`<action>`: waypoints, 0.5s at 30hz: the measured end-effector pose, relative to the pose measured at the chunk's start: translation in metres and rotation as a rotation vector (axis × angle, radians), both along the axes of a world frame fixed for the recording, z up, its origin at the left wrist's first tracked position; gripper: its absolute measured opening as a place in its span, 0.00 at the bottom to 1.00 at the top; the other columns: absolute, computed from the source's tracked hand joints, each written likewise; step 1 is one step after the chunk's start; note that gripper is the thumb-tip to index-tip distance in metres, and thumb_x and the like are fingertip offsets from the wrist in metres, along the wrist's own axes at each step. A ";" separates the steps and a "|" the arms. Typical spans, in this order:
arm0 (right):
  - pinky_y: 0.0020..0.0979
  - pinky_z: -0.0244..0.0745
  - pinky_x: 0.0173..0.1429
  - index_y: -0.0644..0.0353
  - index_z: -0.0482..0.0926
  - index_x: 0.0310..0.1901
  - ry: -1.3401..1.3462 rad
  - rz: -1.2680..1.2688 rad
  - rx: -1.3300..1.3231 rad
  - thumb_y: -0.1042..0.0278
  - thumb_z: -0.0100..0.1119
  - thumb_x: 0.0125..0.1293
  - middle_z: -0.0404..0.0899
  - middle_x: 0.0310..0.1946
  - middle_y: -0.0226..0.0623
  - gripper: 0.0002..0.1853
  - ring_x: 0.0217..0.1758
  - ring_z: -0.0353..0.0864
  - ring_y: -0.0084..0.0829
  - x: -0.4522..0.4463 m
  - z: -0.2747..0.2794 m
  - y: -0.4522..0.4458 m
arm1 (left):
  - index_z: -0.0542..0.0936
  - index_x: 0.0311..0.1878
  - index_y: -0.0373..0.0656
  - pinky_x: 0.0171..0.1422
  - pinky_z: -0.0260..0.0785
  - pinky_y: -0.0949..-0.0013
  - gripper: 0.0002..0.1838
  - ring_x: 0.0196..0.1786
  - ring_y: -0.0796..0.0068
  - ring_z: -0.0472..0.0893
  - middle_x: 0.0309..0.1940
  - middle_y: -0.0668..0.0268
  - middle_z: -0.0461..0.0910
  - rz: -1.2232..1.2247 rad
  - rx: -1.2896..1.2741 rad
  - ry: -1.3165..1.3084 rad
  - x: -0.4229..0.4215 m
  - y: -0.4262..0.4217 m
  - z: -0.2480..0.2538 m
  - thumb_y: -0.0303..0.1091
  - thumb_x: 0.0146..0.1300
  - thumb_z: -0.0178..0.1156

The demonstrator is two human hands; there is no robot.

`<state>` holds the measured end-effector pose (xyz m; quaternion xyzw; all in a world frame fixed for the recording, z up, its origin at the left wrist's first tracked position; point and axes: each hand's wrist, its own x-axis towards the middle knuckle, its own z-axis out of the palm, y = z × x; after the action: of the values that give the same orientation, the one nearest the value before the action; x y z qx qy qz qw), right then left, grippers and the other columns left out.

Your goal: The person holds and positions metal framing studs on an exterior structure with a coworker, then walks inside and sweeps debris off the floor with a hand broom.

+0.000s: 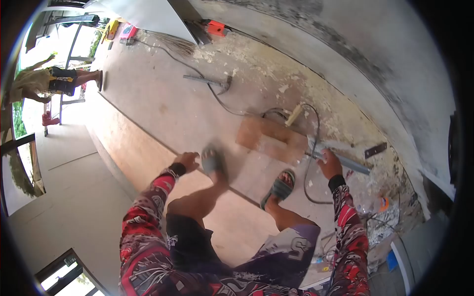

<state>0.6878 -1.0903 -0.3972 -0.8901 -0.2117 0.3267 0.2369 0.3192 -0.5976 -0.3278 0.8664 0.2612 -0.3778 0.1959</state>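
Note:
My left hand (pixel 187 161) is empty, its fingers loosely bent and apart, above the edge of a plywood sheet (pixel 143 153) beside my left foot. At the right, my right hand (pixel 330 165) is closed at the near end of a thin dark item that I cannot make out. Just under and beside this hand lies a long grey bar (pixel 353 165). A reddish-brown board (pixel 252 131) with a paler rectangular patch lies on the floor left of it. A dark cable (pixel 306 182) loops past my right hand, near a cream-coloured tool (pixel 293 115).
A hammer-like tool (pixel 205 80) lies further ahead. An orange item (pixel 216 28) and a straw broom (pixel 173 42) are by the wall. Another person (pixel 47 81) is at the upper left. A dark metal plate (pixel 375 150) lies at the right. Cable crosses the floor.

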 end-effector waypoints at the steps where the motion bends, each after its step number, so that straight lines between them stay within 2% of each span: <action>1: 0.46 0.75 0.61 0.61 0.77 0.57 -0.010 -0.027 -0.026 0.65 0.71 0.58 0.82 0.52 0.51 0.25 0.57 0.81 0.50 0.017 -0.016 0.013 | 0.81 0.56 0.46 0.53 0.78 0.52 0.22 0.46 0.53 0.86 0.41 0.57 0.88 -0.017 0.021 -0.001 0.014 0.033 -0.015 0.41 0.59 0.67; 3: 0.46 0.73 0.64 0.63 0.74 0.61 -0.145 0.022 -0.060 0.65 0.72 0.57 0.79 0.55 0.53 0.30 0.61 0.78 0.52 0.042 -0.058 0.012 | 0.81 0.57 0.49 0.54 0.78 0.52 0.22 0.48 0.53 0.86 0.41 0.59 0.88 -0.042 0.142 0.001 0.056 0.093 -0.041 0.41 0.60 0.66; 4: 0.47 0.71 0.66 0.63 0.73 0.63 -0.228 0.043 -0.075 0.65 0.72 0.57 0.78 0.57 0.54 0.32 0.63 0.76 0.52 0.057 -0.078 0.010 | 0.78 0.61 0.51 0.59 0.77 0.52 0.24 0.56 0.55 0.83 0.48 0.59 0.86 -0.060 0.201 0.039 0.075 0.130 -0.069 0.42 0.61 0.66; 5: 0.46 0.68 0.71 0.64 0.67 0.68 -0.139 0.051 -0.164 0.65 0.72 0.55 0.73 0.62 0.55 0.39 0.68 0.71 0.53 0.069 -0.088 0.007 | 0.76 0.63 0.51 0.63 0.75 0.48 0.25 0.62 0.50 0.79 0.57 0.55 0.81 -0.081 0.229 -0.005 0.094 0.171 -0.094 0.40 0.62 0.62; 6: 0.46 0.68 0.72 0.63 0.64 0.71 -0.186 0.108 -0.246 0.66 0.72 0.54 0.72 0.62 0.55 0.43 0.68 0.70 0.55 0.074 -0.115 -0.005 | 0.74 0.64 0.49 0.62 0.75 0.48 0.25 0.61 0.51 0.80 0.56 0.55 0.81 -0.128 0.329 -0.058 0.115 0.212 -0.121 0.38 0.62 0.59; 8: 0.46 0.67 0.74 0.60 0.59 0.75 -0.178 0.211 -0.400 0.68 0.71 0.51 0.66 0.69 0.53 0.48 0.73 0.65 0.55 0.073 -0.128 -0.012 | 0.73 0.64 0.47 0.62 0.75 0.47 0.24 0.60 0.50 0.80 0.55 0.55 0.81 -0.068 0.508 -0.207 0.164 0.290 -0.160 0.35 0.64 0.55; 10: 0.46 0.66 0.76 0.55 0.54 0.78 -0.236 0.220 -0.557 0.69 0.68 0.52 0.60 0.75 0.52 0.50 0.78 0.59 0.52 0.067 -0.144 -0.032 | 0.71 0.69 0.50 0.62 0.75 0.46 0.27 0.61 0.50 0.80 0.59 0.56 0.79 0.005 0.615 -0.249 0.216 0.354 -0.175 0.33 0.64 0.54; 11: 0.46 0.56 0.81 0.61 0.53 0.78 -0.188 0.169 -0.508 0.70 0.70 0.51 0.61 0.73 0.57 0.52 0.78 0.57 0.56 0.065 -0.145 -0.038 | 0.69 0.71 0.53 0.62 0.75 0.46 0.29 0.62 0.50 0.80 0.61 0.56 0.78 0.041 0.643 -0.226 0.242 0.379 -0.171 0.33 0.64 0.54; 12: 0.46 0.56 0.81 0.62 0.52 0.78 -0.157 0.125 -0.537 0.69 0.71 0.51 0.61 0.73 0.58 0.53 0.79 0.56 0.56 0.062 -0.149 -0.045 | 0.67 0.73 0.57 0.62 0.75 0.46 0.32 0.62 0.50 0.80 0.63 0.56 0.77 0.052 0.690 -0.247 0.260 0.399 -0.169 0.32 0.64 0.55; 13: 0.47 0.57 0.81 0.57 0.52 0.79 -0.111 0.110 -0.615 0.65 0.70 0.55 0.59 0.76 0.52 0.50 0.80 0.56 0.52 0.059 -0.144 -0.046 | 0.65 0.75 0.60 0.63 0.75 0.46 0.34 0.63 0.50 0.79 0.65 0.56 0.76 0.062 0.731 -0.264 0.273 0.417 -0.174 0.31 0.64 0.55; 14: 0.46 0.56 0.81 0.58 0.53 0.78 -0.070 0.131 -0.643 0.64 0.71 0.55 0.60 0.76 0.52 0.51 0.80 0.56 0.52 0.062 -0.154 -0.048 | 0.63 0.76 0.65 0.65 0.74 0.46 0.39 0.66 0.52 0.77 0.67 0.57 0.73 0.105 0.767 -0.319 0.280 0.447 -0.190 0.31 0.61 0.61; 15: 0.46 0.55 0.81 0.59 0.54 0.78 -0.011 0.133 -0.684 0.63 0.72 0.54 0.60 0.76 0.52 0.52 0.80 0.56 0.53 0.060 -0.157 -0.066 | 0.61 0.78 0.56 0.65 0.74 0.47 0.43 0.66 0.49 0.76 0.64 0.53 0.76 0.020 0.857 -0.230 0.281 0.470 -0.197 0.38 0.59 0.69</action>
<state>0.7476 -1.1565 -0.5539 -0.9039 -0.1487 0.3888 -0.0982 0.6005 -0.1280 -0.5251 0.9033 0.3791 -0.1346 -0.1495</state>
